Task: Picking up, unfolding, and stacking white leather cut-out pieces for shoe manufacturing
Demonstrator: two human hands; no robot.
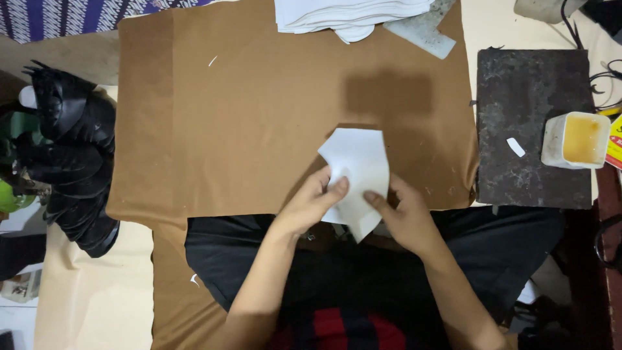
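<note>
Both of my hands hold one white, angular cut piece (pixel 357 170) of thin sheet material just above the near edge of a brown board (pixel 259 116). My left hand (pixel 315 201) pinches its lower left edge with thumb and fingers. My right hand (pixel 396 210) grips its lower right side, thumb on top. The piece's lower tip points toward my lap. A stack of similar white cut pieces (pixel 350 16) lies at the far edge of the brown board.
A dark stained slab (pixel 534 129) sits to the right, with a small white scrap (pixel 516 147) on it and a white tub of yellowish glue (pixel 576 139) at its right edge. Black stacked pieces (pixel 68 149) pile up at left. Cables lie at the far right.
</note>
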